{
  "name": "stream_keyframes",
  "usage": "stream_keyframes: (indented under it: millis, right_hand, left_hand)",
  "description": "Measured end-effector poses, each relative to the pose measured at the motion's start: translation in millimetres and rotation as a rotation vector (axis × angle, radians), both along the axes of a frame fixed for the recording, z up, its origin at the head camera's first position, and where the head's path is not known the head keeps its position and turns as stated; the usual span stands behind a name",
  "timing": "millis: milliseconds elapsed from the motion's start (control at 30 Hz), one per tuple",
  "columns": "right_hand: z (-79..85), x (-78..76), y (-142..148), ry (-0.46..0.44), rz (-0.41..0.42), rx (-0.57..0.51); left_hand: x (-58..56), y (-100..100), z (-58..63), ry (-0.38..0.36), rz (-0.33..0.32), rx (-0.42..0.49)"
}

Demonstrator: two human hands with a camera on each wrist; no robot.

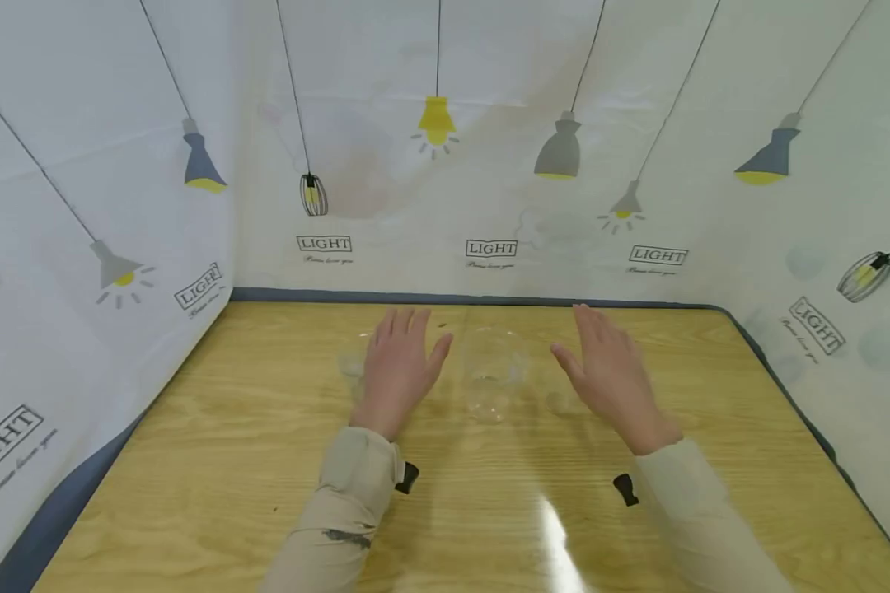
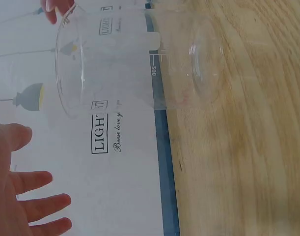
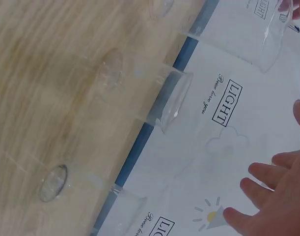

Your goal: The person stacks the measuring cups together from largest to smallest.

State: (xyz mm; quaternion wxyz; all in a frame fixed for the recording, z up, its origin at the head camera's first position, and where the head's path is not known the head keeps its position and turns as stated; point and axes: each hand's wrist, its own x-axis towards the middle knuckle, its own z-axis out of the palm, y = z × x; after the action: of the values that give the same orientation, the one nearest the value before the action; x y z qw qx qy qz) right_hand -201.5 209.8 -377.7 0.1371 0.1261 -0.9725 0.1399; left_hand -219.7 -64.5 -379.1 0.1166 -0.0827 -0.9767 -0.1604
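My left hand (image 1: 399,366) hovers over the left side of the tabletop, palm down, fingers straight and holding nothing. On the right, my other hand (image 1: 610,375) is raised with fingers extended and thumb apart. A clear glass beaker (image 1: 493,350) stands between the two hands, touched by neither; the left wrist view shows this large beaker (image 2: 135,69) with a 200 mark. In the right wrist view, a medium beaker (image 3: 140,93) and a small beaker (image 3: 54,183) stand beside it. More clear glass (image 1: 352,362) lies partly hidden behind my left hand.
The light wooden table (image 1: 215,461) reflects a bright streak near its front. White sheeting (image 1: 386,206) printed with lamps surrounds it on the back and both sides, with a dark blue strip (image 1: 549,301) along the table's back edge. Black clips (image 1: 626,489) hang at both cuffs.
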Motion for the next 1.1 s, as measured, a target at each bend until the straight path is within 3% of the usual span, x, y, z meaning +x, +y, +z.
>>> stream_keyframes:
  millis: [200, 400, 600, 767, 967, 1100]
  right_hand:
    - [-6.7, 6.0, -5.4, 0.089, 0.048, -0.138]
    - [-14.6, 18.9, -13.5, 0.073, 0.012, -0.362]
    - [-23.2, 28.8, -23.3, 0.082, -0.008, -0.503]
    - [-29.5, 35.2, -31.1, 0.057, 0.021, -0.595]
    - [-41.6, 38.6, -39.3, 0.049, 0.065, -0.752]
    - [-38.9, 46.5, -49.8, 0.024, 0.073, -0.896]
  left_hand:
    - [6.6, 7.5, -6.1, 0.135, -0.057, 0.195]
    - [15.9, 15.8, -13.4, 0.217, -0.108, 0.428]
    - [20.9, 21.1, -26.0, 0.247, -0.186, 0.641]
    - [23.5, 26.0, -35.4, 0.3, -0.255, 0.758]
    - [29.7, 30.6, -45.9, 0.279, -0.227, 0.85]
    - [35.0, 33.0, -51.5, 0.259, -0.213, 0.921]
